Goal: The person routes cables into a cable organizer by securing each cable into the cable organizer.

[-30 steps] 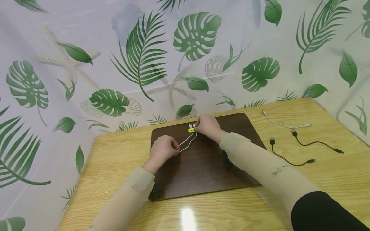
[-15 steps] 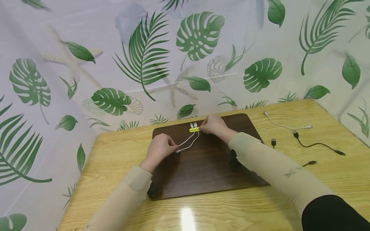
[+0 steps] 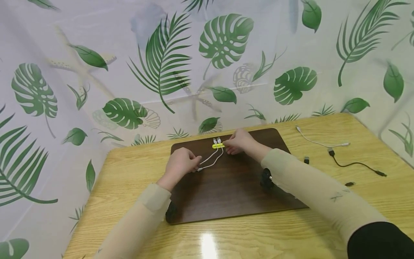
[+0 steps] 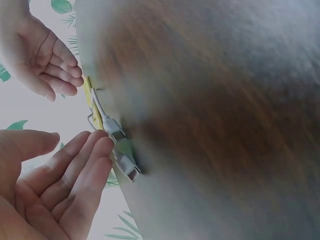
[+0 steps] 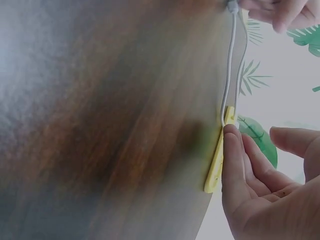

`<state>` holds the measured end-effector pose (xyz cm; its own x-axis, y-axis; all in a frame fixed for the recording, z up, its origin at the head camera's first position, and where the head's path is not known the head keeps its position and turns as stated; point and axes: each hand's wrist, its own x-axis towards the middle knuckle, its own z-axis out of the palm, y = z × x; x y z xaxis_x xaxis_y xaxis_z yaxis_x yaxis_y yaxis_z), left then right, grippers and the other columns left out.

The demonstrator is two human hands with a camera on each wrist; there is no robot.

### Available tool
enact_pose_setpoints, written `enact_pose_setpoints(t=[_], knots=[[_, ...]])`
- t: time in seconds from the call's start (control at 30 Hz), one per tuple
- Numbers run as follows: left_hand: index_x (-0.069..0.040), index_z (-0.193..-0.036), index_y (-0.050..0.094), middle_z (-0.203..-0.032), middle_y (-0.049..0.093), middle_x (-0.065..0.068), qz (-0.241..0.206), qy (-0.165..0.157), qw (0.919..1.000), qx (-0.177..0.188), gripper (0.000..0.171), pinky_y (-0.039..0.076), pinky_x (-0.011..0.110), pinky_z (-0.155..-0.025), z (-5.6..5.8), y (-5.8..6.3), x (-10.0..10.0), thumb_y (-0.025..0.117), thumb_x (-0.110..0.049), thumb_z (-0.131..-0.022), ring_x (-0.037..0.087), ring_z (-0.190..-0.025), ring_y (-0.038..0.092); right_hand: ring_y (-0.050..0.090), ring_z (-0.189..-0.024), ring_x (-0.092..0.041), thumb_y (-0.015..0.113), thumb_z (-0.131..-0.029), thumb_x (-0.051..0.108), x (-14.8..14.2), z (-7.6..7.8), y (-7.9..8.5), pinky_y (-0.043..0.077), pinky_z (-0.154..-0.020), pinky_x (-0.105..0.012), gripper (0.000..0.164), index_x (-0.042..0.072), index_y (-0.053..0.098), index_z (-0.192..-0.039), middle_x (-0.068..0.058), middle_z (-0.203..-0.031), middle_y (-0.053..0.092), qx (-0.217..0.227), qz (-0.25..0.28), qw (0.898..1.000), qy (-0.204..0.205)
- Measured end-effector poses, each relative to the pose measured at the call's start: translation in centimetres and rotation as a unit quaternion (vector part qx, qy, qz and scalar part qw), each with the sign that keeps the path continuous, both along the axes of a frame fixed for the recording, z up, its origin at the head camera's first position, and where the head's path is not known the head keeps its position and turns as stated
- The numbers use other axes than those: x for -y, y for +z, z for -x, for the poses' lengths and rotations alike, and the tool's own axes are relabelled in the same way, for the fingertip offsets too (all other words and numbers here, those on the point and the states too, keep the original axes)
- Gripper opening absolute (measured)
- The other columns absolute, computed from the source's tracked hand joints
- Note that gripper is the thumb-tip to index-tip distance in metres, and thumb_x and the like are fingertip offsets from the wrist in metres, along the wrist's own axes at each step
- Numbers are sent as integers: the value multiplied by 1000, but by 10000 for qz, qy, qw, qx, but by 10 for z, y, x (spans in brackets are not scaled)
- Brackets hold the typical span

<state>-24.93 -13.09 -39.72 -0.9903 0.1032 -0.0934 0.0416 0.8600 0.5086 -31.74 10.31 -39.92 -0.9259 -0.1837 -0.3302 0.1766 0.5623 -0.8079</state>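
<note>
On the dark brown board [image 3: 226, 187] lies a yellow cable clip [image 3: 215, 146] near the far edge. Two white charging cables [image 3: 213, 153] run through it, their USB plugs [image 3: 219, 140] just beyond it. My right hand [image 3: 240, 141] is at the clip's right end; in the right wrist view its fingertips [image 5: 231, 131] meet the yellow strip, thumb held apart. My left hand [image 3: 182, 163] is by the cables' near ends. In the left wrist view its relaxed fingers lie right beside the small white connectors [image 4: 114, 127], with the thumb away from them.
Right of the board, a white cable [image 3: 320, 142] and a black cable [image 3: 352, 163] lie on the light wooden table [image 3: 129, 172]. Another black cable [image 3: 306, 160] is mostly hidden behind my right sleeve. A leaf-print sheet [image 3: 181, 72] hangs behind the table.
My right hand has moved right along the clip, uncovering the two USB plugs, and its fingers have loosened. My left fingers have loosened from the cables, baring a connector.
</note>
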Motion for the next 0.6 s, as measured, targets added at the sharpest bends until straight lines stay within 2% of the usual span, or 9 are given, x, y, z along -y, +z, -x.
enact_pose_setpoints(t=[0.27, 0.6], knots=[[-9, -74, 83, -67, 77, 2, -233, 21, 9997, 57, 40, 59, 25, -59, 2, 2, -4, 70, -34, -104, 10, -56, 71, 69, -55, -5, 64, -105, 12, 3, -11, 7, 64, -63, -23, 32, -18, 73, -110, -1, -64, 72, 431, 490, 9979, 42], [-6, -76, 82, -69, 79, 5, -710, 1, 9973, 169, 41, 63, 26, -60, 1, 1, -8, 69, -31, -104, 12, -60, 75, 68, -53, -6, 60, -107, 11, 0, -20, 5, 61, -58, -20, 31, -18, 70, -107, -1, -62, 71, 952, 1011, 9902, -123]])
